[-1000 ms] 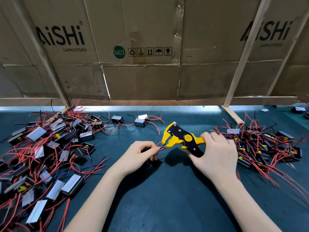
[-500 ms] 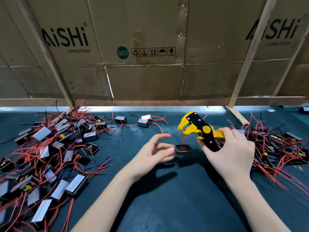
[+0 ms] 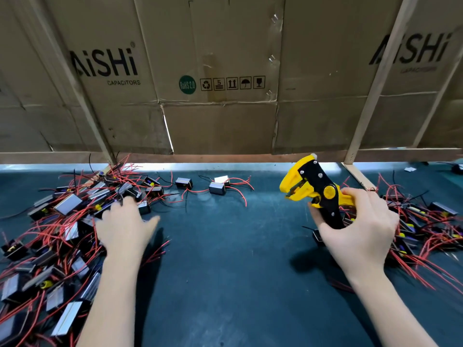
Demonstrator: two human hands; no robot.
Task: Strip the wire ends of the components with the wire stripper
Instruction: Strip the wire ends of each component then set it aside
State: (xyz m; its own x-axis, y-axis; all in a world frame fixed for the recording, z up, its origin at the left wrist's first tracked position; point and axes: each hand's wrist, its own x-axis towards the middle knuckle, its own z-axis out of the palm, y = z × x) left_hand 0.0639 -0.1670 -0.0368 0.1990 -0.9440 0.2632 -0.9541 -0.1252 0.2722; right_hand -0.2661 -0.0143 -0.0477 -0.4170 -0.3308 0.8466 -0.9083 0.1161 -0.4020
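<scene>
— Where's your wire stripper [image 3: 316, 194]?

— In your right hand [image 3: 358, 229], fingers curled round its handles, lifted above the dark bench [image 3: 225, 246], its yellow head pointing left.

— And your left hand [image 3: 125, 229]?

— Flat and relaxed, fingers loosely spread, holding nothing, over the edge of the left pile of components [image 3: 55, 234] with red wires. A second pile [image 3: 426, 229] lies beside your right hand, under the cardboard wall [image 3: 225, 71].
</scene>
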